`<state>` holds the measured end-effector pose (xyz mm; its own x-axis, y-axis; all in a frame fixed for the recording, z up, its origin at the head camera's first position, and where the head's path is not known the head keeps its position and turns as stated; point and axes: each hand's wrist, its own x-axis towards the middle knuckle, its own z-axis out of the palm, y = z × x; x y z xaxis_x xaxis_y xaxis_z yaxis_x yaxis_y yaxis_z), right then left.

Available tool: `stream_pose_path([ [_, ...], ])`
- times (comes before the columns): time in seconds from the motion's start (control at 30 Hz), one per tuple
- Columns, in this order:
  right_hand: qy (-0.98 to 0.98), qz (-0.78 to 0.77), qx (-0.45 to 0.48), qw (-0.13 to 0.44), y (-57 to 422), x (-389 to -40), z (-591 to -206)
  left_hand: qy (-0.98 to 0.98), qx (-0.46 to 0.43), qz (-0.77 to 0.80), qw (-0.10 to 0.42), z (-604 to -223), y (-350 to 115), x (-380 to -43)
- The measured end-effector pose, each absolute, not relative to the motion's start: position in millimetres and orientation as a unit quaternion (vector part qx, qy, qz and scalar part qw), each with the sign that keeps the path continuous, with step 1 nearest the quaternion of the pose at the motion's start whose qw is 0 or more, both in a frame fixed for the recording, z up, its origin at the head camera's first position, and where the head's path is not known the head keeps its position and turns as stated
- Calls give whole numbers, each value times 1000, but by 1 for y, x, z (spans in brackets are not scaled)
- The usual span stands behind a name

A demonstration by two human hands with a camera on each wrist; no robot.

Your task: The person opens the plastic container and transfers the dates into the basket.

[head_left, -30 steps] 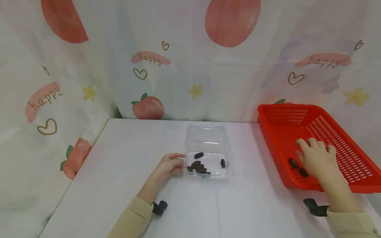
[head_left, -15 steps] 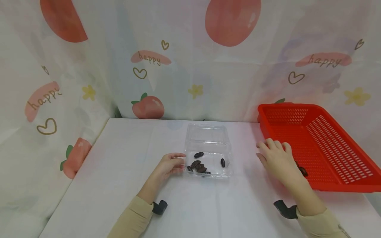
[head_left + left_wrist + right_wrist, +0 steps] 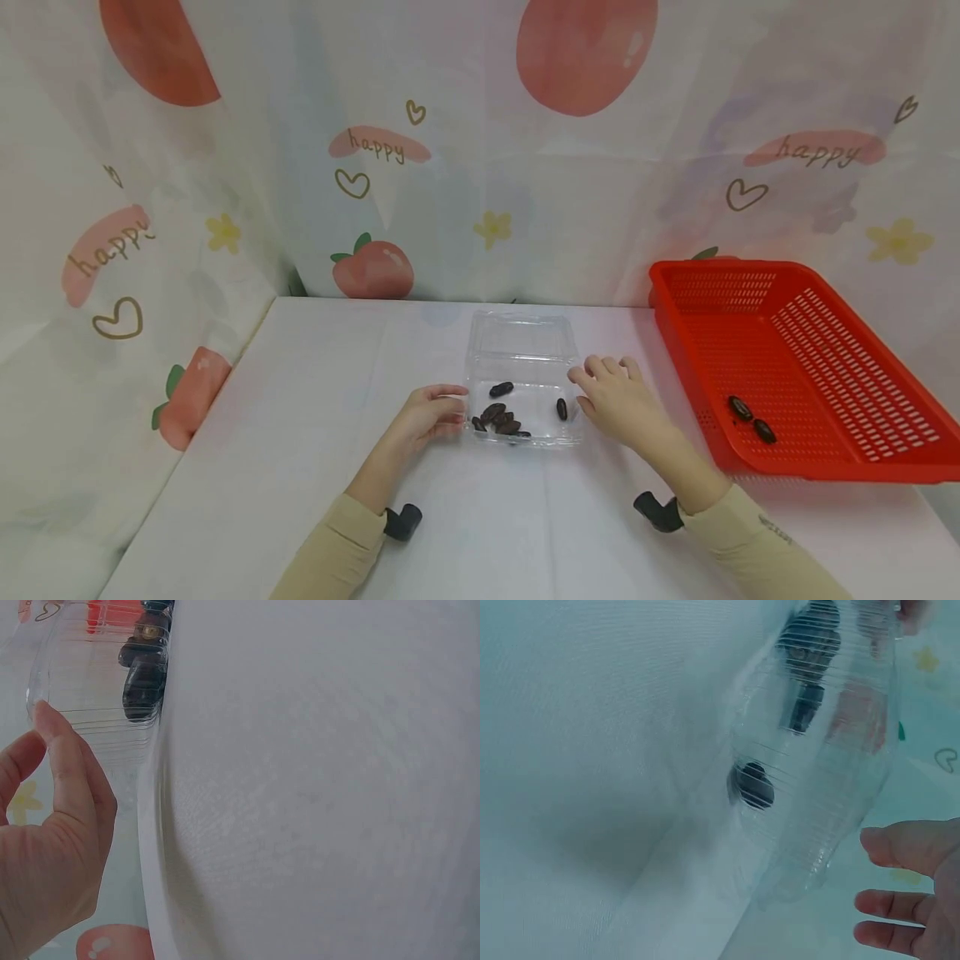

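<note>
Red basket point(image 3: 798, 367) stands at my right. Clear container point(image 3: 536, 410), opened flat, sits between my hands. My left hand point(image 3: 429, 415), fingers extended, touches its left side; my right hand point(image 3: 618, 402), fingers spread, hovers at its right. Dark oval pieces point(image 3: 493, 412) lie in container and basket.

Overlap hides the count of the piled dark pieces point(image 3: 495, 415); the right-wrist view's edge cuts off the right hand point(image 3: 943, 900), the head view's bottom edge the left sleeve point(image 3: 330, 546).

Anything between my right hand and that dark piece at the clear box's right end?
Sideways, the box's right wall stands between right hand and dark piece; from above, with the lid open, nothing visible does.
</note>
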<state>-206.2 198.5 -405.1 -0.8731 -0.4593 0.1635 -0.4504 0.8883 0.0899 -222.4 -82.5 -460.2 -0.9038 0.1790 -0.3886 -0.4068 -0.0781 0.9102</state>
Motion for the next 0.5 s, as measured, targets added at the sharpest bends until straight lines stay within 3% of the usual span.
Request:
stream_pose_path([
  [0.5,-954,-87,286,7,173,-226,-420,653,-85,726,199,-459,-82,-222],
])
